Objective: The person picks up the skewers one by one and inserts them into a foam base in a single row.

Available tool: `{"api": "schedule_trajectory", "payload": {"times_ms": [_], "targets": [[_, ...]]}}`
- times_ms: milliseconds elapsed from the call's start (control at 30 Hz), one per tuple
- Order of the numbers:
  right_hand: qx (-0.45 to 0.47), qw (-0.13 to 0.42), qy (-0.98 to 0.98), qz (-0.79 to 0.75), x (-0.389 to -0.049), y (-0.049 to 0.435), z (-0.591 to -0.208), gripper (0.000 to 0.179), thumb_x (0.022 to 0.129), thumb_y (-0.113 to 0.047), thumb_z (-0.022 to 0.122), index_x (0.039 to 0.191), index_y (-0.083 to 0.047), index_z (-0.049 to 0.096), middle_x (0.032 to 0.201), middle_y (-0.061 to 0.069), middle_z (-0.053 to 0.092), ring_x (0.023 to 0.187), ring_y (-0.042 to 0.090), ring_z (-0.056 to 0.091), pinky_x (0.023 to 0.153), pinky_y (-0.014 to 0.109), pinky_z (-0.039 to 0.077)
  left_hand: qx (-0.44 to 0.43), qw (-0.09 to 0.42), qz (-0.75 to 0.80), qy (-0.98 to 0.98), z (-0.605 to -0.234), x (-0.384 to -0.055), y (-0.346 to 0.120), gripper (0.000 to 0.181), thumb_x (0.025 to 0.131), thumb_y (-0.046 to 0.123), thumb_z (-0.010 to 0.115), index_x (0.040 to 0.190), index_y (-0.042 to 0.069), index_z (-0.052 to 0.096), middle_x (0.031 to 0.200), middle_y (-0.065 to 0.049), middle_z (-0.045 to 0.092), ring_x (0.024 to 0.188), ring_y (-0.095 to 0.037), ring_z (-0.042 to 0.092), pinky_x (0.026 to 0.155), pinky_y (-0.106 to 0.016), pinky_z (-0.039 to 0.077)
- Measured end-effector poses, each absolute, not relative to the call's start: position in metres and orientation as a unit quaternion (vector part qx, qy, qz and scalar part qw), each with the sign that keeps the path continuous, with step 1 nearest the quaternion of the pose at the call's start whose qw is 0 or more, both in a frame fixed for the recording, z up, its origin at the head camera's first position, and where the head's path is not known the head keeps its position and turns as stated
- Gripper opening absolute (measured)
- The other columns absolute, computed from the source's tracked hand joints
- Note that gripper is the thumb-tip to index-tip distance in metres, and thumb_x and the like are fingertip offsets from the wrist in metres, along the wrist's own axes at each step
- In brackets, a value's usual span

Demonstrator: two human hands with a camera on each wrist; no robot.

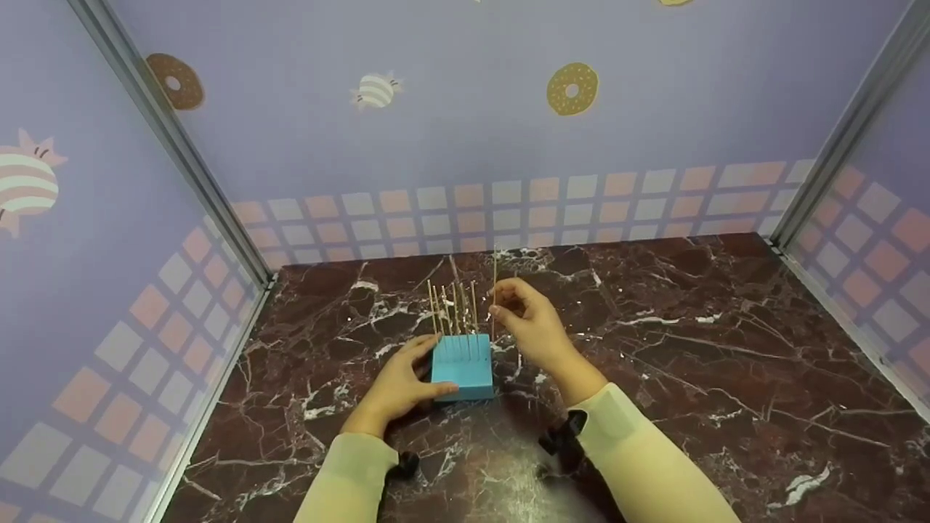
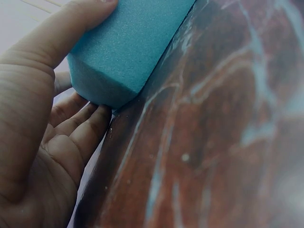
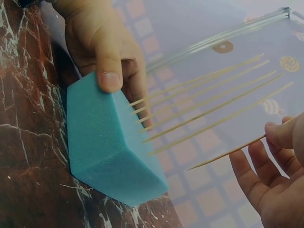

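Note:
A light blue foam block (image 1: 462, 376) sits on the table, with several thin wooden skewers (image 3: 214, 110) standing upright in its top. My left hand (image 1: 401, 381) holds the block from the left, its thumb on the front face and its fingers along the side; the left wrist view shows this hand (image 2: 35, 128) and a corner of the block (image 2: 135, 40). Just right of the block, my right hand (image 1: 534, 323) pinches one more skewer (image 3: 216, 157) between thumb and fingers. That skewer's pointed lower end is apart from the foam in the right wrist view.
The dark red marbled tabletop (image 1: 690, 378) surrounds the block. Purple panels (image 1: 465, 131) with printed sweets and checks enclose the back and both sides, joined by metal corner posts (image 1: 174, 145). Black straps with small mounts (image 1: 563, 432) are on both wrists.

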State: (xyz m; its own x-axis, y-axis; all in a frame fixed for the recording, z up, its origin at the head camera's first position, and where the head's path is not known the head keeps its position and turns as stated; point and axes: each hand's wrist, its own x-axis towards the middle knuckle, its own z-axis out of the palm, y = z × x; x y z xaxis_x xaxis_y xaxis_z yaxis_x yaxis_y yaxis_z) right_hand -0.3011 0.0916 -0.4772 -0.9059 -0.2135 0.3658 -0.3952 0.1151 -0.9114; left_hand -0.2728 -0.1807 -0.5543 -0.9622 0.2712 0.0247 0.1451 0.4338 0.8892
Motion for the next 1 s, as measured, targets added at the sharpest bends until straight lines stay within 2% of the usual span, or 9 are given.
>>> {"api": "schedule_trajectory", "payload": {"times_ms": [133, 200, 400, 667, 833, 1000], "targets": [[0.21, 0.067, -0.746, 0.628, -0.3, 0.09, -0.479, 0.02, 0.106, 0.005, 0.072, 0.125, -0.001, 0.071, 0.109, 0.016, 0.07, 0.094, 0.026, 0.068, 0.08, 0.022, 0.062, 0.127, 0.056, 0.519, 0.843, -0.554, -0.274, -0.18, 0.108, 0.086, 0.031, 0.103, 0.174, 0.007, 0.045, 0.182, -0.02, 0.037, 0.168, -0.044, 0.041, 0.134, -0.052, 0.047], [0.21, 0.066, -0.753, 0.62, -0.3, 0.09, -0.48, 0.02, 0.106, 0.004, 0.072, 0.125, -0.003, 0.071, 0.109, 0.014, 0.07, 0.093, 0.017, 0.066, 0.082, 0.022, 0.062, 0.129, 0.055, 0.519, 0.843, -0.553, -0.274, -0.18, 0.108, 0.086, 0.03, 0.103, 0.173, 0.006, 0.045, 0.181, -0.02, 0.037, 0.168, -0.044, 0.041, 0.134, -0.052, 0.047], [0.212, 0.063, -0.767, 0.603, -0.301, 0.088, -0.485, 0.02, 0.107, 0.001, 0.073, 0.126, -0.006, 0.073, 0.109, 0.013, 0.071, 0.093, 0.015, 0.067, 0.082, 0.026, 0.061, 0.127, 0.055, 0.517, 0.844, -0.553, -0.274, -0.18, 0.108, 0.085, 0.03, 0.103, 0.173, 0.006, 0.045, 0.181, -0.021, 0.037, 0.167, -0.045, 0.042, 0.134, -0.052, 0.047], [0.217, 0.052, -0.761, 0.609, -0.301, 0.084, -0.489, 0.019, 0.106, 0.003, 0.073, 0.124, -0.002, 0.072, 0.108, 0.018, 0.072, 0.095, 0.017, 0.068, 0.08, 0.026, 0.062, 0.125, 0.06, 0.507, 0.851, -0.554, -0.274, -0.181, 0.111, 0.085, 0.036, 0.103, 0.174, 0.009, 0.044, 0.182, -0.017, 0.038, 0.169, -0.043, 0.04, 0.135, -0.053, 0.047], [0.222, 0.044, -0.753, 0.618, -0.301, 0.083, -0.49, 0.017, 0.106, 0.005, 0.072, 0.123, 0.0, 0.071, 0.106, 0.019, 0.071, 0.09, 0.019, 0.069, 0.076, 0.026, 0.064, 0.119, 0.061, 0.504, 0.853, -0.553, -0.272, -0.182, 0.111, 0.083, 0.039, 0.104, 0.174, 0.012, 0.046, 0.182, -0.014, 0.039, 0.171, -0.04, 0.038, 0.136, -0.053, 0.046], [0.222, 0.035, -0.748, 0.624, -0.3, 0.083, -0.489, 0.017, 0.105, 0.007, 0.071, 0.121, 0.002, 0.071, 0.105, 0.019, 0.071, 0.089, 0.027, 0.072, 0.077, 0.031, 0.068, 0.117, 0.059, 0.505, 0.853, -0.554, -0.273, -0.182, 0.111, 0.082, 0.038, 0.105, 0.173, 0.011, 0.047, 0.182, -0.013, 0.04, 0.17, -0.04, 0.039, 0.136, -0.052, 0.046]]}}
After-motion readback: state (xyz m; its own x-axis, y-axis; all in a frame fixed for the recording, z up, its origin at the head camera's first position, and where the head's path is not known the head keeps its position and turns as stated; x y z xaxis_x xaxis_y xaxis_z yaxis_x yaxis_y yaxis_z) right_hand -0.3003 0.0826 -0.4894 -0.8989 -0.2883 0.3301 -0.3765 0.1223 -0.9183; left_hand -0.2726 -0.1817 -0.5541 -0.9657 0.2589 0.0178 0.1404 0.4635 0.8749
